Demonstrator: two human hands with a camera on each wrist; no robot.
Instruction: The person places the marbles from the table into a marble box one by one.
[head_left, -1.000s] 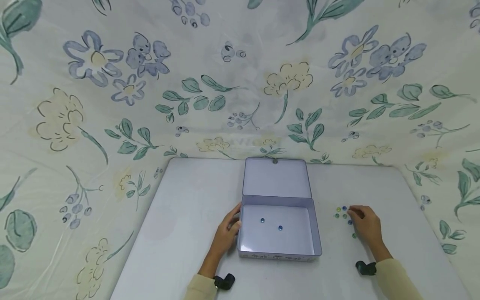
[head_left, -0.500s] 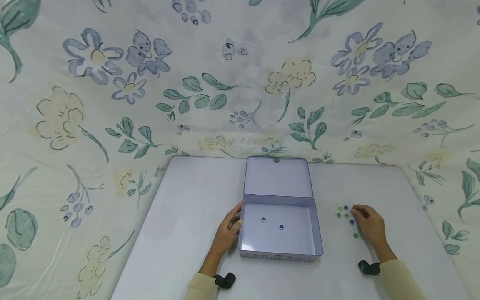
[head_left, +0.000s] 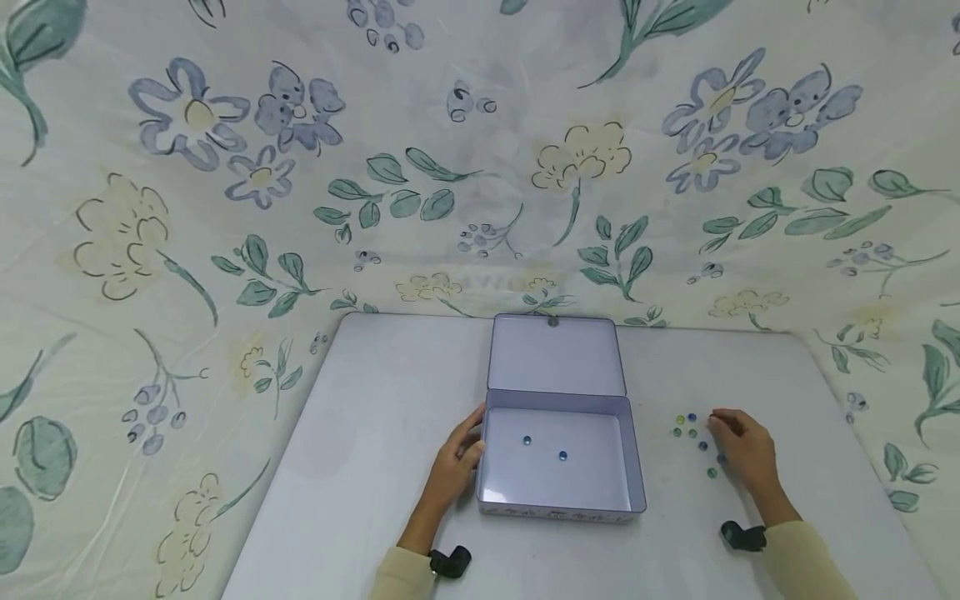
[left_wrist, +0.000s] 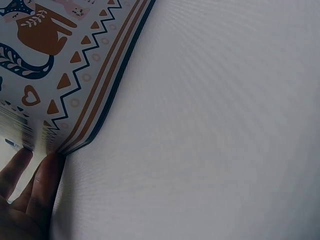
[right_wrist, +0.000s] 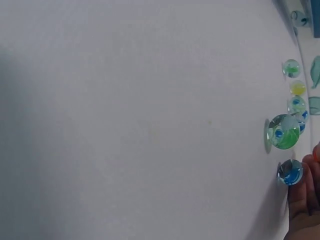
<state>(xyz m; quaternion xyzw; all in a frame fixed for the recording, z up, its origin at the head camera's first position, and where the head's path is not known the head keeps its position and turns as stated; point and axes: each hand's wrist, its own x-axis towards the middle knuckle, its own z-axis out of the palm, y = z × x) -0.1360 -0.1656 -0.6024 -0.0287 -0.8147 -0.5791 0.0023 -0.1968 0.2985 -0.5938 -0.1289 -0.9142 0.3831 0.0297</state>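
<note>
An open metal box [head_left: 561,505] stands in the middle of the table in the head view, with two blue marbles [head_left: 563,456] inside. My left hand [head_left: 451,468] lies along its left wall, fingers fairly straight and touching the outside; the left wrist view shows fingertips at a corner of the patterned box [left_wrist: 75,95]. On the right, my right hand [head_left: 746,450] has thumb and fingertips together, with a reddish marble [right_wrist: 316,152] at the right wrist view's edge, mostly hidden. Close beside those fingers are a blue marble [right_wrist: 290,172] and a green marble [right_wrist: 283,132].
Several loose marbles lie between box and right hand, among them a yellow marble [head_left: 680,419] and a dark blue marble [head_left: 702,446]. The box lid [head_left: 556,357] is folded back towards the floral cloth [head_left: 480,167] behind the white table [head_left: 375,400].
My right hand has shifted slightly right, away from the loose marbles, and another blue marble has come into sight beside it. The left hand stays against the box.
</note>
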